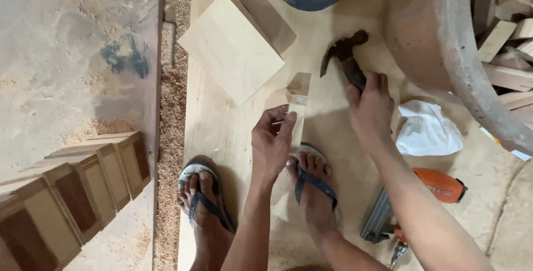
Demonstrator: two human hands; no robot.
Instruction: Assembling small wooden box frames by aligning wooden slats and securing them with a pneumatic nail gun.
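Wood strip (298, 110) stands upright at frame centre on plywood sheet (222, 132), pinched near top by left hand (272, 143). Right hand (371, 110) wraps claw hammer (344, 57) handle. Keep fingers low, strip plumb, tap lightly, foot (313, 185) bracing.

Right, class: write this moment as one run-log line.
left hand: steadies upright wood strip | right hand: grips hammer | nearby: square board, nail gun, white cloth

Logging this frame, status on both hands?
Left hand pinches upright wood strip. Right hand grips hammer, head raised. Square board just beside, nothing between.
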